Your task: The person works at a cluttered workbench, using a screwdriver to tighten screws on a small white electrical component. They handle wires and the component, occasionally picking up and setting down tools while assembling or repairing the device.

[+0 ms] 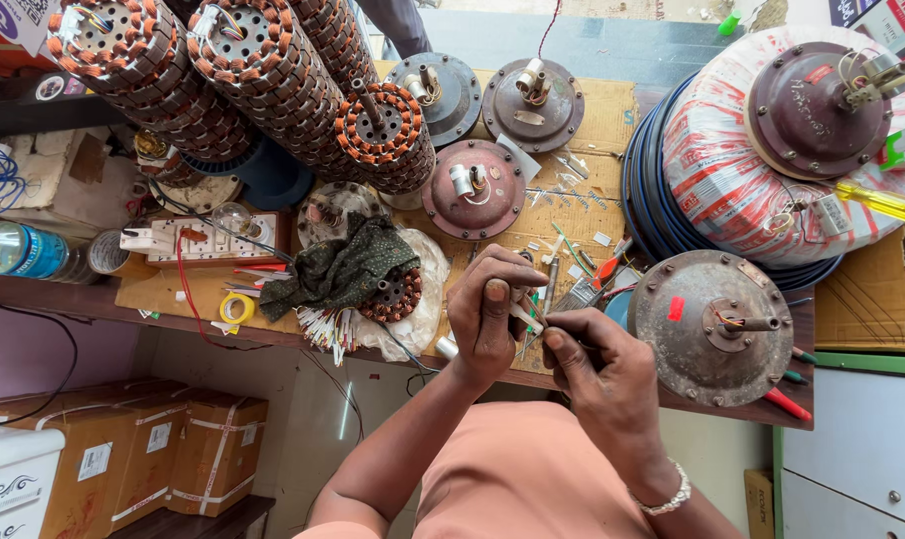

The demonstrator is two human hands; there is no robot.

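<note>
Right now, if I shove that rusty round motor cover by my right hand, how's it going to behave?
The rusty motor cover looks like thick metal, so probably heavy and stiff, more likely to slide than tip. It sits close to the bench edge, so a push toward you might drop it. Its wires look thin and could snag the right hand.

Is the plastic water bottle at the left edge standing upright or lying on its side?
Lying on its side: the plastic water bottle stretches lengthwise along the wooden shelf.

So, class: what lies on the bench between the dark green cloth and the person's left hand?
In the head view, a crumpled white plastic bag lies between the green cloth and the left hand.
</note>
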